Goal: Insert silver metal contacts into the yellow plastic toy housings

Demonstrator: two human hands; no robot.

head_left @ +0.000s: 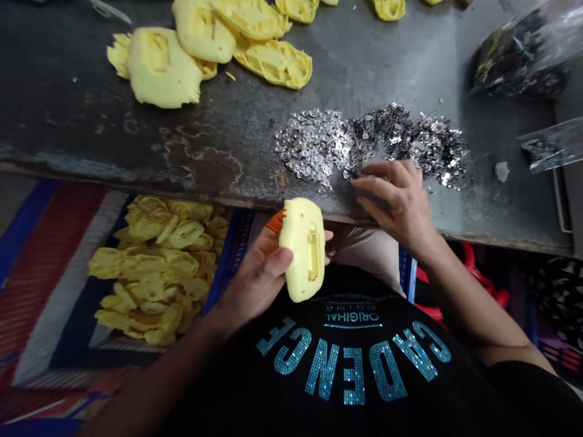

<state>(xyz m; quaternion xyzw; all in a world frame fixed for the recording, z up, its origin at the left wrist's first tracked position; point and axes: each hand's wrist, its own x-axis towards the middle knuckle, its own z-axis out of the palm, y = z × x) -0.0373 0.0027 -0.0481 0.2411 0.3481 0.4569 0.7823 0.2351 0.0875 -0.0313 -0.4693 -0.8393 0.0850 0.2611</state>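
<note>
Head view is the only one we have, and it shows our left hand [255, 276] closed around a pale yellow moulded piece with a rounded outline [303, 249], fingers curled against its side, just off the front edge of the table. Its long axis runs nearly straight from that edge toward our chest, with one rounded end up by the edge and the other over our shirt, and its rectangular recess faces upward. We judge it light and fairly stiff, though its smooth skin may slip a little. We would take it by the rounded flanks and leave the recessed face free. A small serrated orange object [274, 222] pokes out behind it; we cannot tell what it is or whether our hand holds it. Our right hand [394, 203] is open, its fingers loosely curved and narrowly spread, beside a heap of small silvery metal flakes [368, 145] on a scarred dark grey table top [113, 145]; we cannot tell whether the fingertips touch the heap. More pale yellow moulded pieces [214, 48] lie at the table's far side, and others [155, 273] fill a blue plastic crate [232, 249] below it on our left. A clear plastic bag of dark contents [519, 54] sits at the upper right.
</note>
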